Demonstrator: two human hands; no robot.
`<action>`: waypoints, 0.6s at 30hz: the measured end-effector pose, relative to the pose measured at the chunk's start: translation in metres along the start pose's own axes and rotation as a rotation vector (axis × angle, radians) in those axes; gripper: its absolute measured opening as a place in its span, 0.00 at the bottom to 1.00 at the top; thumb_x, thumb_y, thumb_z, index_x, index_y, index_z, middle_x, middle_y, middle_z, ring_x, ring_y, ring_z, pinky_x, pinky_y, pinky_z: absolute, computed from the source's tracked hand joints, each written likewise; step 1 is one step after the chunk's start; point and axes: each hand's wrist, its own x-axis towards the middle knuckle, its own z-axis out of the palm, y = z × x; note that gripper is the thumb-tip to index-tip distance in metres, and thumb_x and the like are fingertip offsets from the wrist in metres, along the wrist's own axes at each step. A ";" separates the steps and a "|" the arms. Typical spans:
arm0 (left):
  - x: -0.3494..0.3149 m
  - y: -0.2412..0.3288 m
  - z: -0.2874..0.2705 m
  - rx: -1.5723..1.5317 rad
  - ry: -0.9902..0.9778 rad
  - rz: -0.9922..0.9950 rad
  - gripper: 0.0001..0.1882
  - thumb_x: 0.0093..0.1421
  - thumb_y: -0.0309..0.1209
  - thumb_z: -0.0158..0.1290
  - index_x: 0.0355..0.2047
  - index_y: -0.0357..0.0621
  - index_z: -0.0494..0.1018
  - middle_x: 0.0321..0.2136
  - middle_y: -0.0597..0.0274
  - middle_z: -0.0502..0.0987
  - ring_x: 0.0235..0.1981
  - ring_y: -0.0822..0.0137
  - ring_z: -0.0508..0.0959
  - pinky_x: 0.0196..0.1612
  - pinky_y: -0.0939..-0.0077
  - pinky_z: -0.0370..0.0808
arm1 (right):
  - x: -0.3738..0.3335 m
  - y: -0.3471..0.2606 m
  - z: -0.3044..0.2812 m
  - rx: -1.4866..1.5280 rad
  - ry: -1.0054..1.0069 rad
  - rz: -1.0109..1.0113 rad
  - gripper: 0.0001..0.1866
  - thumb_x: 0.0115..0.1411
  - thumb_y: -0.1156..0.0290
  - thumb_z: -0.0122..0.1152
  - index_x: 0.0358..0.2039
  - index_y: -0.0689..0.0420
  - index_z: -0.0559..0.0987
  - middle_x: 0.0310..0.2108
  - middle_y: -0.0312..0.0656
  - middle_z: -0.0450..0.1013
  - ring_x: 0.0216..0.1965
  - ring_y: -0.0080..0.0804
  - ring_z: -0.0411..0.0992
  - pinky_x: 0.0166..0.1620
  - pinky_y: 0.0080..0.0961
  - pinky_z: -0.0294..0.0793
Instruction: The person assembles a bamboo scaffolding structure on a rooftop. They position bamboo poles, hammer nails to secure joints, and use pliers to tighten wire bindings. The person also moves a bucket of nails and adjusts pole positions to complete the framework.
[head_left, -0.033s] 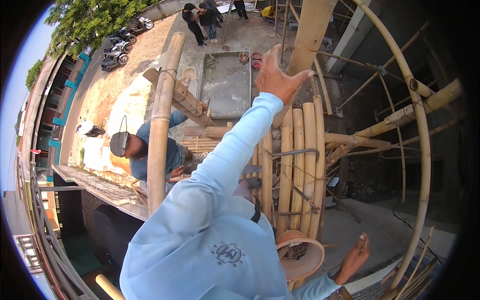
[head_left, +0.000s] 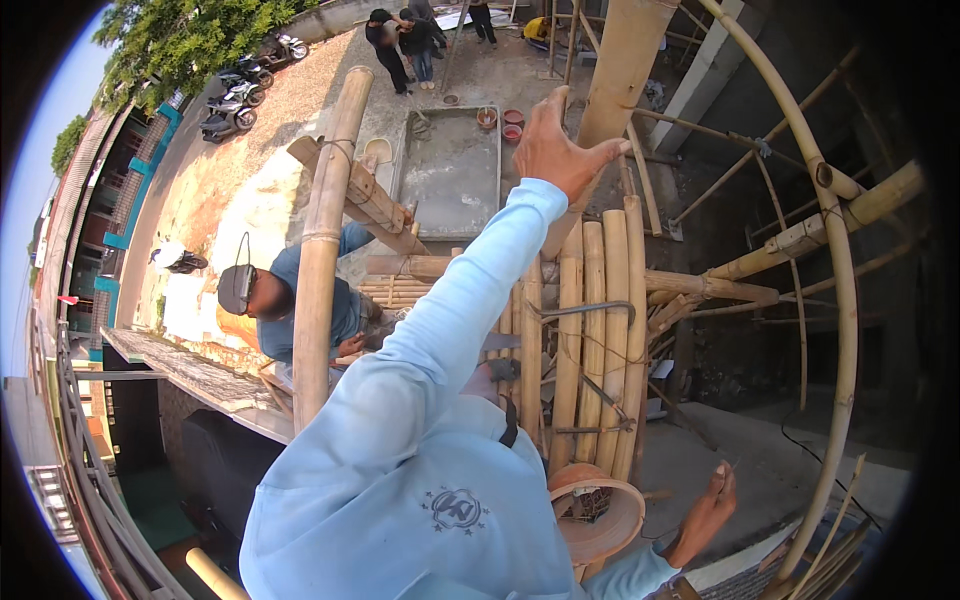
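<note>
My left hand reaches up at the thick bamboo post. Its thumb and fingers are spread, with the thumb across the post's face; whether the palm presses on it I cannot tell. Lower right, my right hand is raised with loosely bent fingers and nothing visible in it. Between that hand and my light blue shirt stands an orange-brown bucket with dark pieces inside, perhaps wire. Beyond it lies a deck of bamboo poles, with bent metal rods across it.
Close on the left, a co-worker in a blue shirt and cap sits behind an upright bamboo pole. Bamboo scaffolding curves along the right. On the ground below are a mortar trough, red buckets, several people and parked motorbikes.
</note>
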 end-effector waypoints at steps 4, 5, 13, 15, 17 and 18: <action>0.049 0.008 0.020 0.190 -0.261 0.013 0.46 0.43 0.64 0.71 0.55 0.45 0.78 0.48 0.51 0.83 0.55 0.53 0.80 0.60 0.57 0.74 | 0.004 -0.036 0.011 0.080 -0.018 -0.049 0.24 0.73 0.60 0.52 0.53 0.72 0.78 0.45 0.61 0.80 0.47 0.45 0.78 0.54 0.38 0.73; 0.059 -0.007 0.029 0.157 -0.373 -0.025 0.45 0.42 0.64 0.71 0.55 0.49 0.79 0.47 0.49 0.83 0.53 0.50 0.80 0.58 0.54 0.75 | 0.002 -0.037 0.009 0.098 0.008 -0.060 0.24 0.73 0.60 0.52 0.53 0.72 0.79 0.44 0.60 0.80 0.46 0.44 0.78 0.54 0.38 0.73; 0.065 -0.029 0.050 -0.234 -0.384 0.128 0.34 0.45 0.50 0.72 0.46 0.39 0.80 0.42 0.50 0.86 0.44 0.54 0.85 0.52 0.61 0.80 | -0.021 -0.033 0.008 0.202 0.066 -0.001 0.21 0.72 0.62 0.55 0.51 0.70 0.80 0.40 0.59 0.82 0.41 0.39 0.79 0.50 0.35 0.75; 0.069 -0.033 0.052 -0.189 -0.407 0.099 0.34 0.45 0.49 0.72 0.46 0.39 0.80 0.42 0.50 0.86 0.44 0.54 0.86 0.51 0.62 0.80 | -0.020 -0.020 0.024 0.236 0.053 -0.035 0.21 0.72 0.62 0.55 0.50 0.69 0.80 0.39 0.59 0.82 0.40 0.39 0.79 0.49 0.35 0.75; 0.065 -0.036 0.053 -0.146 -0.404 0.070 0.33 0.46 0.48 0.72 0.46 0.39 0.80 0.42 0.50 0.86 0.44 0.55 0.86 0.51 0.62 0.80 | -0.019 -0.022 0.028 0.275 0.012 -0.036 0.21 0.71 0.62 0.56 0.50 0.69 0.81 0.39 0.59 0.81 0.40 0.39 0.79 0.49 0.35 0.75; 0.062 -0.037 0.054 -0.126 -0.392 0.060 0.32 0.46 0.48 0.73 0.46 0.38 0.81 0.41 0.50 0.86 0.43 0.55 0.86 0.50 0.62 0.80 | -0.020 -0.031 0.030 0.300 -0.018 -0.017 0.21 0.71 0.62 0.56 0.50 0.69 0.81 0.38 0.59 0.81 0.40 0.39 0.79 0.49 0.34 0.75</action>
